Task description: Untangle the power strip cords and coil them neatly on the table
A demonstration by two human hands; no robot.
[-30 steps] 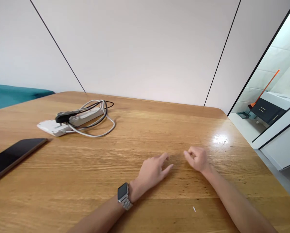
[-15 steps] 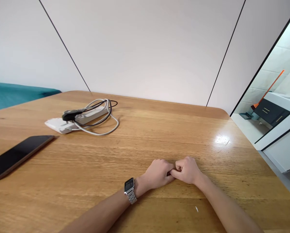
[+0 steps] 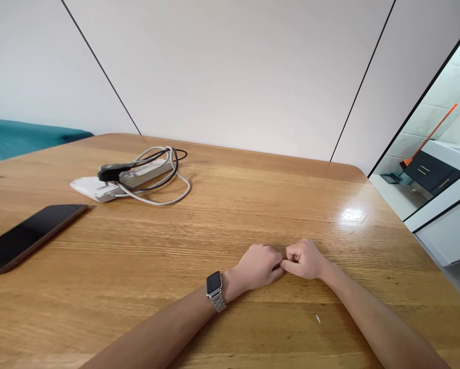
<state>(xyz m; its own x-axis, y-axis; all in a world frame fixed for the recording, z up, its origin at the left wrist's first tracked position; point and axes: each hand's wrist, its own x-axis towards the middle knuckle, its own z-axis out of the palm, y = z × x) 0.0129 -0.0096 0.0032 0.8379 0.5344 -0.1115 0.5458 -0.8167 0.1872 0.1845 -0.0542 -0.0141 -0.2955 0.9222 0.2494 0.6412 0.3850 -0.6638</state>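
Both hands are sitting curled on the wooden table point(image 3: 145, 256), knuckles meeting; the left hand point(image 3: 259, 266) and right hand point(image 3: 304, 259) are pinching at something tiny between the fingertips, too small to make out, so can't tell its direction; a phone point(image 3: 25, 237) is lying well off to the left.

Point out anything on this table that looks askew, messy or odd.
Only small things. The phone lies slanted near the table's left edge. White and black cords loop loosely over the power strip. A tiny white speck lies near the right forearm. Nothing looks spilled or damaged.
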